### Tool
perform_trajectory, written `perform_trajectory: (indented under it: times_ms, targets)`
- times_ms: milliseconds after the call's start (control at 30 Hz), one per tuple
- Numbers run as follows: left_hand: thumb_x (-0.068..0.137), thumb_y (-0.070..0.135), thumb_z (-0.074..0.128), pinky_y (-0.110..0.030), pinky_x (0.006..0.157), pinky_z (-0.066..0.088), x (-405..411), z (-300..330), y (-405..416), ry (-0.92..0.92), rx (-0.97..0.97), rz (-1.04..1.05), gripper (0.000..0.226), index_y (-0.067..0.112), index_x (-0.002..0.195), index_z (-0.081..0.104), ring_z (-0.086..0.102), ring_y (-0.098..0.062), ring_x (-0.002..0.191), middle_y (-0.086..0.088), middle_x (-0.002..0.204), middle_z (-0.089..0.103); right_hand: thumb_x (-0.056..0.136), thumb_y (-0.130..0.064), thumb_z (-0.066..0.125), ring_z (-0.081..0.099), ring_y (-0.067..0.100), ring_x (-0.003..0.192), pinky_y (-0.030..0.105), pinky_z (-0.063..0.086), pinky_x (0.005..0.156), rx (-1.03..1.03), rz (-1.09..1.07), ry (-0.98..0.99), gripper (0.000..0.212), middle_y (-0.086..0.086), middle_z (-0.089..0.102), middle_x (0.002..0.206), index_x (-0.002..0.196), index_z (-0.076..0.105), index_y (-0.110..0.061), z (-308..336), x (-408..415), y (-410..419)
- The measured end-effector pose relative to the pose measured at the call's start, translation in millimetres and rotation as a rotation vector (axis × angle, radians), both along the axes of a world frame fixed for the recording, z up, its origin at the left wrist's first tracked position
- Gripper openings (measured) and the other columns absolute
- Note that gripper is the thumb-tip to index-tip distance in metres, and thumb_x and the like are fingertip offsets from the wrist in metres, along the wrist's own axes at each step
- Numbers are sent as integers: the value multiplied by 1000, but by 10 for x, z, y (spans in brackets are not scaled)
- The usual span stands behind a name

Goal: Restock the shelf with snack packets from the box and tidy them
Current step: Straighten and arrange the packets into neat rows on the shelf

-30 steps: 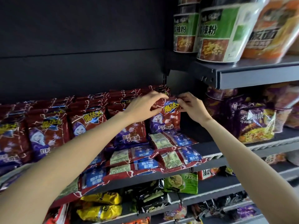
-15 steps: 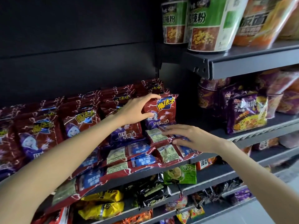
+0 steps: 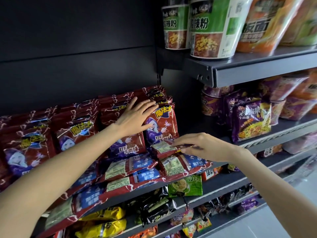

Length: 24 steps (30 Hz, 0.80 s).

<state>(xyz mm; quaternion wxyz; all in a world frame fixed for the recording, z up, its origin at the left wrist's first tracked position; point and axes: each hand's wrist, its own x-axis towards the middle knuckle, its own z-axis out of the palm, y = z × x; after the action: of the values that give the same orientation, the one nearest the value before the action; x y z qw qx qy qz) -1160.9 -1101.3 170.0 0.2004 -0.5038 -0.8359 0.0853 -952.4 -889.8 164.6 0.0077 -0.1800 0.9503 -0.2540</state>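
The dark shelf (image 3: 228, 176) carries red snack packets (image 3: 75, 133) standing in rows; at 3 o'clock of them lies bare shelf. The left hand (image 3: 135, 117) presses flat, fingers released, on the rightmost upright packet (image 3: 163, 124). The right hand (image 3: 204, 146) pinches a flat packet (image 3: 164, 147) near the front edge.

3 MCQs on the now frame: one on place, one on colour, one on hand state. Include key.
1. Where do the green-labelled cups stand?
A. top shelf on the right
B. floor
C. among the red packets

2. Main colour of the upright packet beside the left hand?
A. yellow
B. dark red
C. white

3. How is the left hand?
A. fist
B. gripping a cup
C. fingers spread flat on the packets

Key: 1 A, they sit on the upper right shelf; 2 B, its front is dark red; 3 C, straight fingers press the packet row.
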Motion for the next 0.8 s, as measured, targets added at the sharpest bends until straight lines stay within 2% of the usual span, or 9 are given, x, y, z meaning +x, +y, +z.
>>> perform_trajectory:
  times_ms: [67,133,200,267,367,433,533,700,800]
  targets:
    - [93,61,26,-51,116,-2,11,-68,-44,69,7,-48,77,18,150,0,-2,-15,145,-4,159,5,93,-53,43,47,-3,122,21,39,104,7,-14,11,47,-15,51,135,135,50,-32,12,13,8]
    - [92,61,29,-52,115,2,42,-89,-111,118,21,-144,76,17,151,8,2,-16,145,-6,158,9,93,-57,40,49,-3,119,20,39,102,-29,-27,57,51,-13,54,131,133,52,-29,49,13,18]
    - [88,69,30,-53,115,2,64,-107,-201,163,-13,-244,82,18,150,15,6,-17,144,-5,156,11,94,-51,38,51,-3,116,16,39,99,-82,-50,125,48,-8,58,127,130,55,-25,114,-36,37]
    - [79,81,25,-55,114,1,97,-159,-294,205,-89,-262,95,18,150,17,6,-19,144,-6,155,12,94,-45,40,47,0,120,18,37,103,-71,-83,185,45,-4,54,132,132,53,-24,164,-173,68]
    - [70,88,25,-60,111,-5,75,-250,-405,245,-229,-197,107,21,151,5,0,-23,145,-6,157,2,95,-44,45,29,14,136,36,34,110,120,-157,193,47,-6,24,152,141,37,-40,129,-490,96]
    - [71,88,28,-62,110,-11,14,-273,-429,257,-285,-138,107,24,151,-5,-11,-24,144,-3,157,-9,95,-44,47,15,20,142,42,34,109,288,-192,182,54,-9,4,157,145,26,-44,64,-704,80]
    - [73,86,31,-61,109,-15,-54,-255,-418,303,-293,-151,106,25,150,-7,-20,-23,142,-2,157,-14,95,-46,46,4,23,145,50,32,110,431,-235,215,59,-10,-8,158,147,19,-44,-14,-914,17]
    - [73,85,31,-58,111,-14,-77,-229,-417,246,-301,-143,103,27,150,-2,-11,-23,143,0,157,-8,96,-43,46,0,26,145,50,22,115,405,-238,219,58,-7,-10,158,148,20,-42,-86,-1023,-20]
    - [82,79,23,-53,112,-17,-47,-182,-420,120,-245,-173,85,31,150,7,-5,-19,144,4,157,-3,95,-46,45,-4,20,146,47,13,117,207,-185,195,53,-11,-3,159,145,28,-42,-35,-884,49]
